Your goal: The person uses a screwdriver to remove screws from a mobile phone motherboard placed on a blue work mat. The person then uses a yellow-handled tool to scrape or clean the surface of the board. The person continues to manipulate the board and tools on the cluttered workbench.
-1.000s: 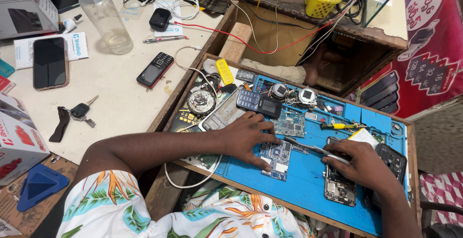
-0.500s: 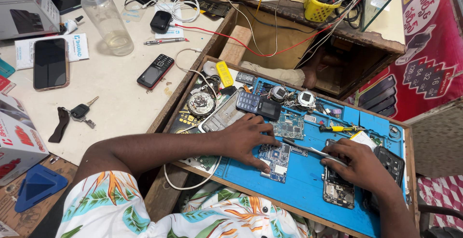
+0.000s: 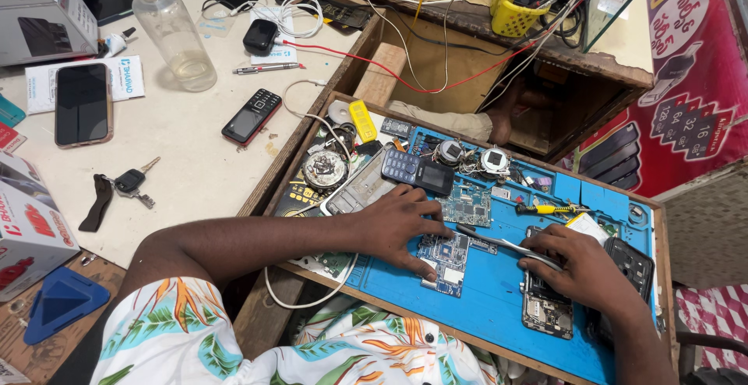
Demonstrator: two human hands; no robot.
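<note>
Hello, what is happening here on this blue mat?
A person is working on phone parts over a blue mat. The left hand presses down on a small circuit board. The right hand holds metal tweezers, whose tips point at that board. An opened phone lies under the right hand, and a keypad phone lies above.

Our right hand (image 3: 580, 264) covers the upper part of the opened phone (image 3: 547, 311) and the grip of the tweezers (image 3: 499, 241). Our left hand (image 3: 401, 220) hides part of the circuit board (image 3: 446, 256). The blue mat (image 3: 499, 299) runs off the bottom edge.
</note>
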